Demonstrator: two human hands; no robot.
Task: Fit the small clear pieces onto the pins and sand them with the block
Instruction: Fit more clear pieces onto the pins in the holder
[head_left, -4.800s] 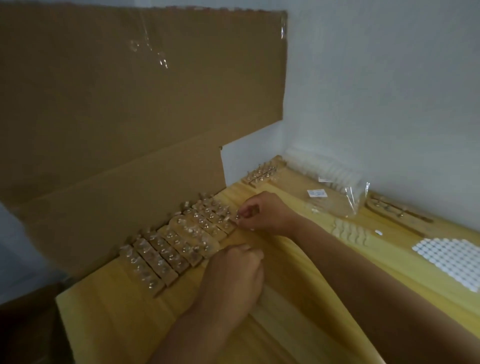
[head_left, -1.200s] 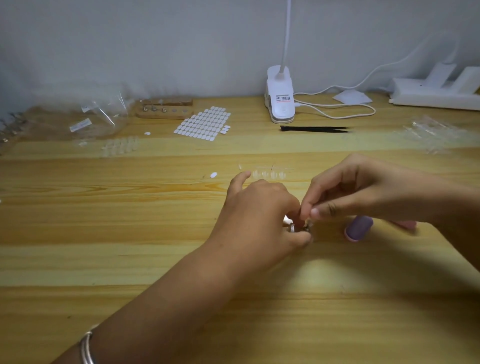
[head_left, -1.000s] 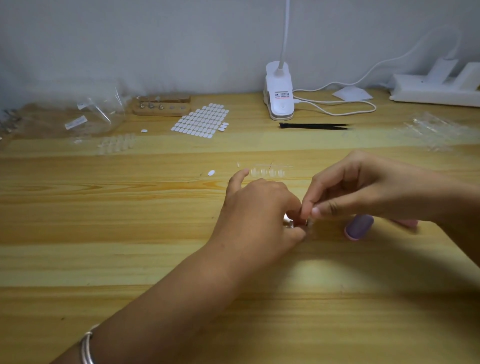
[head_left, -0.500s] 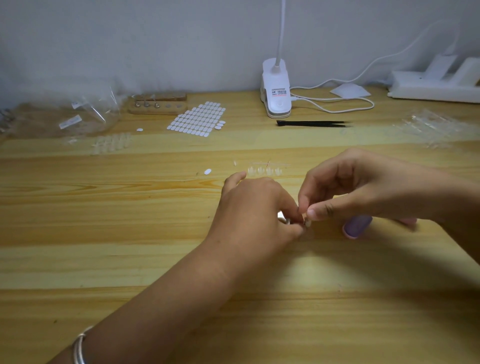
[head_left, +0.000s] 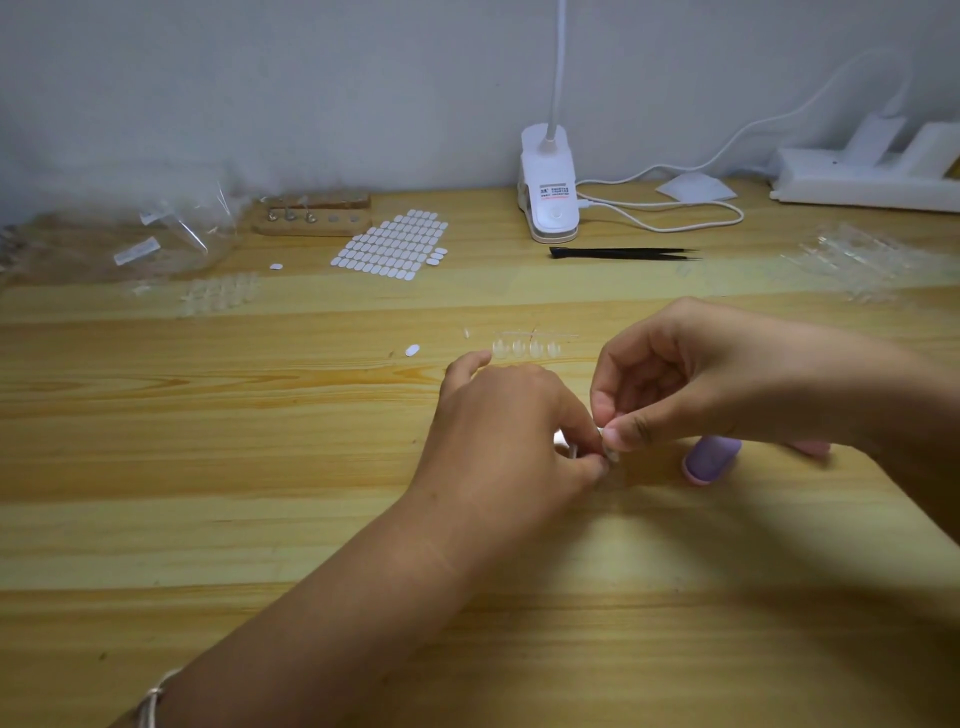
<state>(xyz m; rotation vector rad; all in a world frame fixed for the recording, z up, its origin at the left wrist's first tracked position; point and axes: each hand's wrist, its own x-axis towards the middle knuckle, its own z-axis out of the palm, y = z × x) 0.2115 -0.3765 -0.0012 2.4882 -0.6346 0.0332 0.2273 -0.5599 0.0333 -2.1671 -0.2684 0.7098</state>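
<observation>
one pale wooden desk (head_left: 208, 467), grey wall (head_left: 260, 78)

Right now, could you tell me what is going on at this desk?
A person's left hand and right hand meet at the middle of the pale wooden desk, both pinching a tiny pale item too small to identify. The lilac rounded sanding block lies beneath the right hand, and a short row of small clear pieces sits just beyond the hands.

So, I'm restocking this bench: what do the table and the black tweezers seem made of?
Table: pale wood, seemingly pine, showing grain lines and plank seams, smooth low-sheen finish. Black tweezers: matte black, thin and pointed; coated metal or plastic, the look leaves it open.
</observation>
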